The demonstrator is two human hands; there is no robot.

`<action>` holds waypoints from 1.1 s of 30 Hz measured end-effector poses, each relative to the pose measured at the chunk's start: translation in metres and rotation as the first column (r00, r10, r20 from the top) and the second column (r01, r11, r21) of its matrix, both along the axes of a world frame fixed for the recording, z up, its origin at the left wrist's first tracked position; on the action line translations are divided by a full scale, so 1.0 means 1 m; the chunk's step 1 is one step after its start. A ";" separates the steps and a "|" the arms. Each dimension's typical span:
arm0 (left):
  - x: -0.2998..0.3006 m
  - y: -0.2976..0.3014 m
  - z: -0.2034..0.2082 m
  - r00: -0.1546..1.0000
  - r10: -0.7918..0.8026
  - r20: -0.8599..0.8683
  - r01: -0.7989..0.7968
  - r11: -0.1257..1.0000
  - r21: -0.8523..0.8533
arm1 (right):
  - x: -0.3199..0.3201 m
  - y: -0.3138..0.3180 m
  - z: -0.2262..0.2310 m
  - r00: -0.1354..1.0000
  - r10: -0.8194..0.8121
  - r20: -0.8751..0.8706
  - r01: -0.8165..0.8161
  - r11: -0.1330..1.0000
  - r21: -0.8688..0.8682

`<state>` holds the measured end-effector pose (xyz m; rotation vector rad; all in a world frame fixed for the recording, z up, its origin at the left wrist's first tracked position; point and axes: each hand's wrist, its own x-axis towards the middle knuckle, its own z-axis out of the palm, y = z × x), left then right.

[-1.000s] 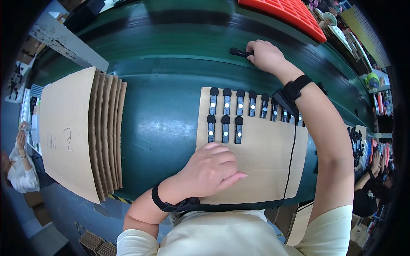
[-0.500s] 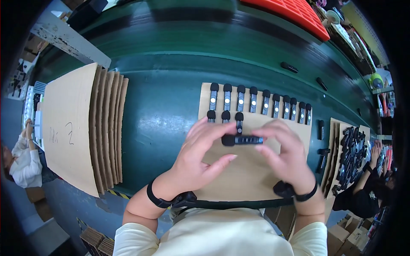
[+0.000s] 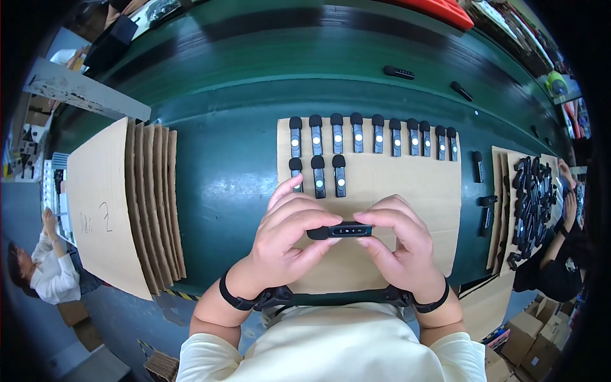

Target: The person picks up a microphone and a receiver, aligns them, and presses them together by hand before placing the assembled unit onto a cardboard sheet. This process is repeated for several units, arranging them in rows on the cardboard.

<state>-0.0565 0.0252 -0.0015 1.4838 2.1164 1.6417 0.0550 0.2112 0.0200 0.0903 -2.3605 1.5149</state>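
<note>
Between my two hands is a small black wireless microphone with a foam tip, held level with its row of small marks toward me. My left hand pinches the microphone near its foam end with thumb and forefinger. At its other end, the thumb and forefinger of my right hand grip it. Below lies a flat cardboard sheet. Along its far edge runs a row of several similar microphones, each with a pale round spot. Three more microphones form a shorter second row at the left, one partly covered by a left finger.
Upright cardboard sheets stand at the left. Loose microphones lie on the green belt and right of the sheet. A heap of microphones sits on cardboard at the right, beside a co-worker. Another person works far left.
My right fingers, blurred before, now hold the microphone's end, and my left hand has closed on the foam end. The microphone sits slightly lower and turned. The whole view has shifted a little.
</note>
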 end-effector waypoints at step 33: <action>0.009 0.006 -0.014 0.973 -0.193 -0.126 0.119 0.889 -0.442 | -0.019 0.028 -0.029 0.999 0.040 0.010 -0.037 0.772 0.634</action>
